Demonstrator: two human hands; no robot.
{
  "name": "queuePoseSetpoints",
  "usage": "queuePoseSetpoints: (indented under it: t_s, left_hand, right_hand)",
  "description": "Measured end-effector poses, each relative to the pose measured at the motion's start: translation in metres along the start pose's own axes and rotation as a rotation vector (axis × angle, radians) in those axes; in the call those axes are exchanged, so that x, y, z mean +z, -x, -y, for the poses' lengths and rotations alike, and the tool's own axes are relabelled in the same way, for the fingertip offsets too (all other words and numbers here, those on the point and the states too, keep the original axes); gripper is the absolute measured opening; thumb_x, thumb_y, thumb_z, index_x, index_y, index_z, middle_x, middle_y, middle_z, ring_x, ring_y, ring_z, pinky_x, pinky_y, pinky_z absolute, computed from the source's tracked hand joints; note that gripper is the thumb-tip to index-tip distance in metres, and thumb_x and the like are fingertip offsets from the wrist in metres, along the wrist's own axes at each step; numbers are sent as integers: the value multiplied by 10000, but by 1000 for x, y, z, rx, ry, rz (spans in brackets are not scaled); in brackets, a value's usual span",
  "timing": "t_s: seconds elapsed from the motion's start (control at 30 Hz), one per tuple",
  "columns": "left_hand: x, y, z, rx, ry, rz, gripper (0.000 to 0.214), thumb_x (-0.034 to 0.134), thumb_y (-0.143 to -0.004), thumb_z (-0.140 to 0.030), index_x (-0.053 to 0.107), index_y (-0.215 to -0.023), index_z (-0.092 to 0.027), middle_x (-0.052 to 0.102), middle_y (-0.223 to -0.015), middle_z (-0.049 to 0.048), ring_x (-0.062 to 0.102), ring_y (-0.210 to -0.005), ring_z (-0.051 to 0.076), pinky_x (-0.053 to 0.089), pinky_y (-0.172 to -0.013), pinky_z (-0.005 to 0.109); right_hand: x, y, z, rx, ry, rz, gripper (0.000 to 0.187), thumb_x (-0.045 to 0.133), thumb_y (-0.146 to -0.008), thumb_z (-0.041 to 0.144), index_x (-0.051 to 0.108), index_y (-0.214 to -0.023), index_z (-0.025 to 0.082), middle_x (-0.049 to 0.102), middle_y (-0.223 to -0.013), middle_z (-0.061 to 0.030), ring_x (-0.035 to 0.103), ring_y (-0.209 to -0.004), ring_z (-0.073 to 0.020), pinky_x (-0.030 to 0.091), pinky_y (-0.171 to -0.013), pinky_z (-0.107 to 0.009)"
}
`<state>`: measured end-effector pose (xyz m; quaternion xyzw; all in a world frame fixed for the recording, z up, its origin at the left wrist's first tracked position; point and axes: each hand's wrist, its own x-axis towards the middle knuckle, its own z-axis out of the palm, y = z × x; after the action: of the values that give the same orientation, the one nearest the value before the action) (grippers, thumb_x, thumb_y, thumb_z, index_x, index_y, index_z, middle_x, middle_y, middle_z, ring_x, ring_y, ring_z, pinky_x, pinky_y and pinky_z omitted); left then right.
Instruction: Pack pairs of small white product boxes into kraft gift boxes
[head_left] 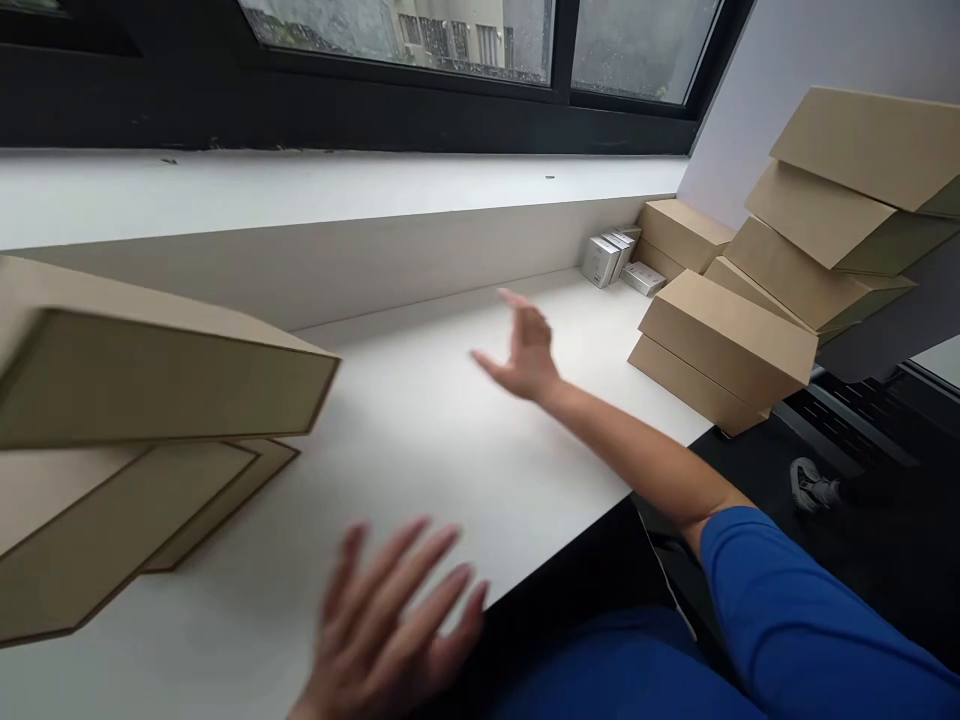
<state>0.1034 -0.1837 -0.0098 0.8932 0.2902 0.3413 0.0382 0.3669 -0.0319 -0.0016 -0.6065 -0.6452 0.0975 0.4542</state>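
Note:
My left hand (pixel 397 620) hovers low over the front of the white table (pixel 420 450), its fingers spread and slightly blurred, holding nothing. Farther out, my right hand (pixel 525 350) reaches over the middle of the table with thumb and index finger apart and the other fingers curled. It holds nothing that I can see. Cardboard boxes (pixel 172 380) are stacked at the left, beyond my left hand. Nearest to my right hand, on its far right side, are several small white boxes (pixel 602 260) and a pair of stacked cardboard boxes (pixel 727 335).
A taller, uneven stack of cardboard boxes (pixel 870 150) leans out at the right by the wall. Behind the table run a white ledge (pixel 360 185) and a dark window frame (pixel 420 110). Another person's shoe (pixel 810 487) shows on the dark floor at the right.

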Motion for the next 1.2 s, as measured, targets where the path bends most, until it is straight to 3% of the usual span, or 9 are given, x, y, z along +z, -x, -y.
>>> queuePoseSetpoints:
  t_s: [0.03, 0.1, 0.23, 0.37, 0.6, 0.8, 0.9, 1.03, 1.2]
  left_hand:
    - [11, 2, -2, 144, -27, -69, 490, 810, -905, -223, 616, -1325, -385, 773, -1214, 19, 724, -1188, 258, 424, -1323, 576]
    - [35, 0, -3, 173, -86, -59, 617, 776, -893, -184, 535, -1453, -281, 734, -1380, 126, 639, -1399, 325, 239, -1411, 615]
    - [70, -12, 6, -55, -70, 73, 684, 659, -979, -271, 347, -1584, -200, 585, -1572, 237, 477, -1566, 430, 258, -1348, 746]
    - [84, -21, 18, -224, -6, 78, 708, 620, -1005, -326, 223, -1585, -245, 471, -1641, 259, 381, -1623, 454, 246, -1316, 804]
    - [82, -36, 28, -690, 81, -231, 818, 658, -969, -378, 110, -1560, -244, 18, -1779, 293, 20, -1739, 365, 255, -1351, 703]
    - [64, -37, 46, -784, -3, -566, 746, 704, -889, -389, 204, -1428, -261, 311, -1612, 231, 369, -1590, 344, 322, -1323, 650]
    - [64, -37, 58, -767, 138, -779, 860, 783, -798, -378, 207, -1426, -260, 272, -1632, 221, 316, -1607, 370, 227, -1368, 619]
    - [71, -36, 69, -793, 439, -725, 964, 808, -809, -376, 193, -1545, -288, 265, -1738, 200, 248, -1681, 340, 229, -1396, 563]
    - [72, -31, 75, -761, 644, -590, 882, 770, -910, -429, 260, -1621, -325, 304, -1797, 150, 263, -1703, 316, 250, -1403, 570]
  right_hand:
    - [-9, -7, -32, 163, 7, -62, 1024, 800, -782, 572, 359, -1634, 214, 413, -1716, -198, 298, -1658, -387, 146, -1411, -618]
    - [-21, -17, -81, 343, -14, -139, 1004, 760, -795, 636, 353, -1608, 211, 391, -1719, -212, 278, -1657, -396, 148, -1391, -648]
    - [-24, -21, -114, 393, -69, -125, 964, 516, -861, 872, 432, -1531, 185, 470, -1656, -236, 374, -1608, -396, 199, -1372, -634]
    - [-19, -16, -101, 279, -156, 17, 1068, 400, -822, 1008, 512, -1487, 180, 536, -1613, -220, 414, -1585, -383, 240, -1375, -593]
    - [-8, 3, -72, 83, -216, 323, 1092, 726, -736, 919, 475, -1573, 264, 463, -1690, -183, 456, -1569, -415, 339, -1338, -647]
    - [47, 7, -26, 65, -361, 430, 1256, 875, -598, 850, 425, -1591, 226, 441, -1692, -217, 498, -1531, -439, 399, -1309, -641]
    - [91, 14, 7, -47, -459, 499, 1364, 920, -578, 779, 305, -1646, 195, 365, -1726, -242, 445, -1575, -425, 399, -1316, -615]
    - [131, 32, 44, -124, -454, 463, 1409, 916, -672, 642, 49, -1693, 206, 300, -1742, -238, 369, -1624, -385, 424, -1308, -569]
    - [139, 34, 54, -43, -358, 184, 1233, 808, -800, 548, -21, -1654, 227, 292, -1713, -243, 367, -1616, -363, 439, -1290, -557]
